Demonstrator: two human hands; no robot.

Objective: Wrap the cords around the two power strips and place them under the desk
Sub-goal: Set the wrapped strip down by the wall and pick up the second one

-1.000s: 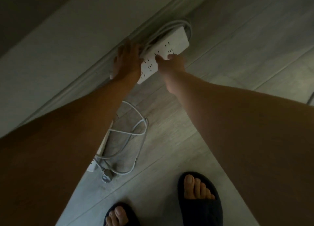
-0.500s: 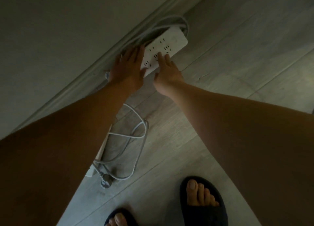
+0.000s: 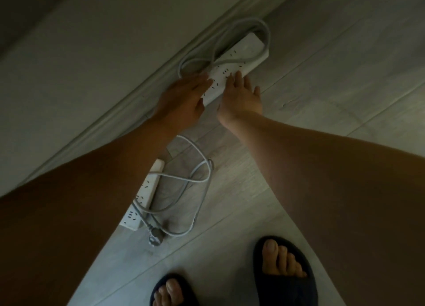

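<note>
Both hands have drawn back toward the near end of the far power strip (image 3: pixel 234 68) since a moment ago, when the right fingers were pressing on its socket face; it now lies flat on the floor (image 3: pixel 322 98), along the baseboard (image 3: pixel 128 112), with more of its length uncovered. The left hand (image 3: pixel 184 96) is open and flat, fingertips at the strip's near end, gripping nothing. The right hand (image 3: pixel 240 94) is open too, fingers spread, their tips resting on the socket face. Its cord (image 3: pixel 230 30) lies in loose loops over and behind the strip — laid rather than wound tight, with one loop bulging toward the wall.

The second power strip (image 3: pixel 143 195) lies nearer the feet, partly hidden by the left forearm, and its cord (image 3: pixel 197 181) sprawls in open loops on the floor, with the plug (image 3: pixel 154 236) at the near end. It looks not yet wrapped, so I judge the task about half done.

To finish this step well, I would give the far strip a last flat-handed push so it sits snug along the baseboard and tuck in the bulging loop before letting go, since slack coils tend to spring open. Whether this spot lies beneath the table cannot be told — no table edge is clearly visible in the dim light.
</note>
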